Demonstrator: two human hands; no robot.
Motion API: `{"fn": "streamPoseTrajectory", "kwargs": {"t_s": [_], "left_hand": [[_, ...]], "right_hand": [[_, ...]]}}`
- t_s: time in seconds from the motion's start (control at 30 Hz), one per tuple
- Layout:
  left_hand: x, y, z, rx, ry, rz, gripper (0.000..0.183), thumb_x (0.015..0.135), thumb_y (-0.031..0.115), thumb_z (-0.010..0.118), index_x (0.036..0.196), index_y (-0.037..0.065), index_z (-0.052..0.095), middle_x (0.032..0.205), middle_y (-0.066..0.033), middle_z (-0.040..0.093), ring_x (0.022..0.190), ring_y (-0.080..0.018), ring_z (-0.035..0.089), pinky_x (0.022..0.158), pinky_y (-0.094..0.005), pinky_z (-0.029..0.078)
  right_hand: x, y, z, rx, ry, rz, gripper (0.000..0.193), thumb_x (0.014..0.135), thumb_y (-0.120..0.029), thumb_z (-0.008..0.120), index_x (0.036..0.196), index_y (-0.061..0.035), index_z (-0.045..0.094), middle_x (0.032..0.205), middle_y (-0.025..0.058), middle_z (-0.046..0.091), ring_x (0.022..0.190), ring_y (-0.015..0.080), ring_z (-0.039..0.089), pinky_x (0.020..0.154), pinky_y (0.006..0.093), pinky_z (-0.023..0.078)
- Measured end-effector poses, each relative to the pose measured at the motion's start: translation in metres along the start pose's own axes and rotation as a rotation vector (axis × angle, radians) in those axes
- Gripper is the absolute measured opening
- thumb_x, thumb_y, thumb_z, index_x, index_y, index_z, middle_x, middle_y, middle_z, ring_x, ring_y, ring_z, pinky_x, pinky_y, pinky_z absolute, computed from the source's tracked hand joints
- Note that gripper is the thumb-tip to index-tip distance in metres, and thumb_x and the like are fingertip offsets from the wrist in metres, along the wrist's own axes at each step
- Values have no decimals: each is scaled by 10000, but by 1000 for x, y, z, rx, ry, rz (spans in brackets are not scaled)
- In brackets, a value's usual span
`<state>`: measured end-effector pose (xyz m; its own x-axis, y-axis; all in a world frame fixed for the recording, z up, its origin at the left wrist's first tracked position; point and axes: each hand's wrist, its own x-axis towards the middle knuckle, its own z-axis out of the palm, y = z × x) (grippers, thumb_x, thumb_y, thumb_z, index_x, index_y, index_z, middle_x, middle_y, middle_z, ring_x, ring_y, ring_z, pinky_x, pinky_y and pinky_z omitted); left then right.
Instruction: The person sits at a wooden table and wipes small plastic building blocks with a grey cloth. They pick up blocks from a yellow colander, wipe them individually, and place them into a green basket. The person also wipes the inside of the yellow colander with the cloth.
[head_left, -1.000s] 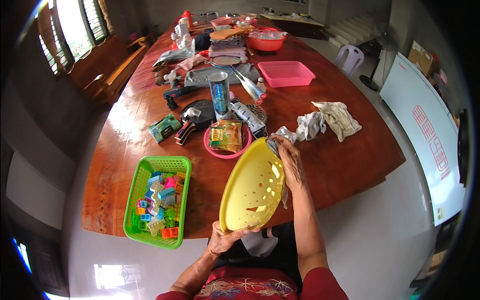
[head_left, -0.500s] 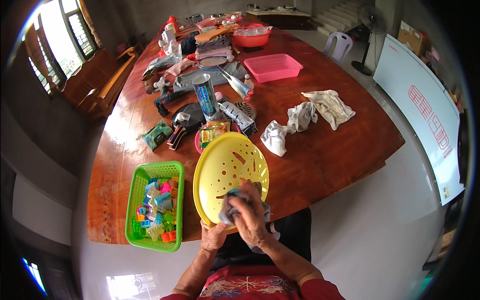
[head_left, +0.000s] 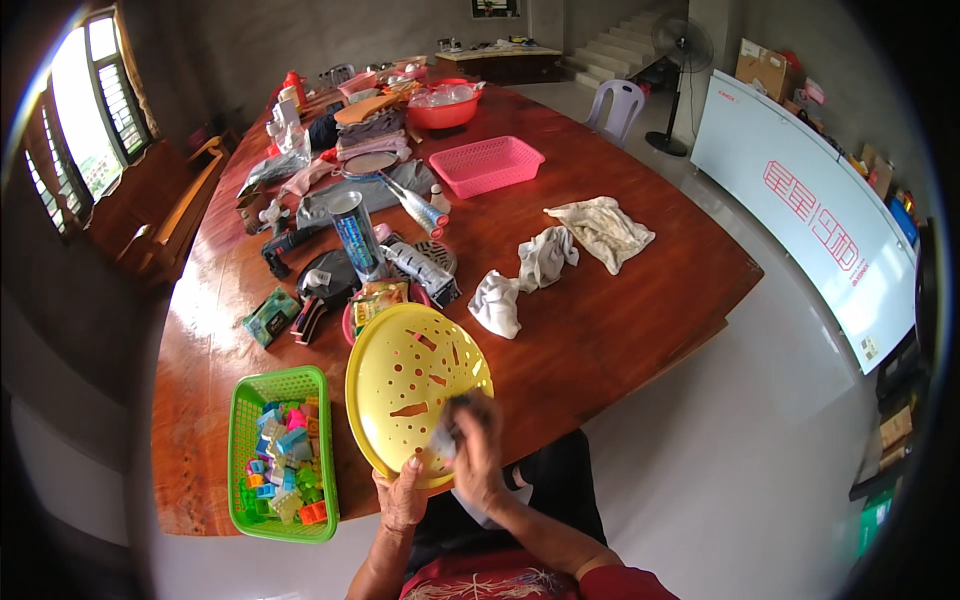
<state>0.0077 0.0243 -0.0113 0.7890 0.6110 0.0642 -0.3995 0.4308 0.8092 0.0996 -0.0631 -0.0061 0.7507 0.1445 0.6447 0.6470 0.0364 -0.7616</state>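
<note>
A round yellow strainer plate (head_left: 410, 385) with slots and holes is tilted up over the near table edge. My left hand (head_left: 400, 497) grips its lower rim. My right hand (head_left: 475, 445) presses a small grey-white cloth (head_left: 447, 436) against the plate's lower right face. A green basket (head_left: 250, 400) of small colourful toy bricks stands just left of the plate.
On the brown wooden table (head_left: 600, 330) lie three crumpled cloths (head_left: 545, 258), a pink basket (head_left: 487, 163), a tall can (head_left: 355, 235), snack packets in a pink bowl, a red bowl and folded clothes farther back. A white board (head_left: 810, 220) leans at the right.
My right hand came back from the cloths on the table with a cloth and now rubs the plate's lower face. The plate stays held by my left hand.
</note>
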Motion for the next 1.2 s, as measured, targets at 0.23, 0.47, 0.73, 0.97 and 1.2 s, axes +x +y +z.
{"fn": "streamPoseTrajectory", "kwargs": {"t_s": [0.23, 0.47, 0.73, 0.97, 1.2], "left_hand": [[-14, 22, 11, 346, -245, -93, 331, 772, 62, 749, 1073, -2, 627, 982, -43, 670, 846, -97, 603, 780, -257, 498], [-11, 20, 11, 94, -395, -167, 431, 769, -28, 707, 1164, -55, 535, 1021, -181, 651, 887, -294, 663, 797, -384, 538], [-9, 4, -5, -14, -245, -138, 684, 743, 69, 727, 1323, 31, 367, 1191, -150, 537, 1010, -336, 587, 786, -492, 543], [-15, -1, 6, -65, -126, -78, 666, 762, 44, 711, 1334, 68, 370, 1225, -118, 523, 1089, -299, 550, 834, -536, 534], [-3, -2, 11, 524, -112, 29, 500, 958, 417, 447, 1221, -6, 488, 1090, -106, 615, 933, -200, 604, 800, -323, 502]], "right_hand": [[93, -73, -28, -221, -375, -464, 352, 758, -57, 620, 1096, -157, 630, 1234, 138, 497, 1204, 338, 452, 997, 473, 378], [157, 30, -45, 401, -455, 272, 268, 955, -100, 436, 1211, -80, 514, 1166, 81, 512, 1097, 198, 516, 947, 316, 404], [47, 96, -21, 688, -52, 848, 422, 946, -298, 442, 1300, -66, 441, 1224, 63, 498, 1110, 145, 485, 927, 278, 404], [0, 37, -17, 271, 114, 444, 415, 968, -243, 378, 1322, -26, 373, 1328, 173, 340, 1223, 277, 366, 1033, 370, 294], [-13, -34, -9, -6, -85, -212, 309, 893, -191, 546, 1174, -61, 552, 1337, 207, 385, 1230, 372, 399, 1021, 492, 302]]}}
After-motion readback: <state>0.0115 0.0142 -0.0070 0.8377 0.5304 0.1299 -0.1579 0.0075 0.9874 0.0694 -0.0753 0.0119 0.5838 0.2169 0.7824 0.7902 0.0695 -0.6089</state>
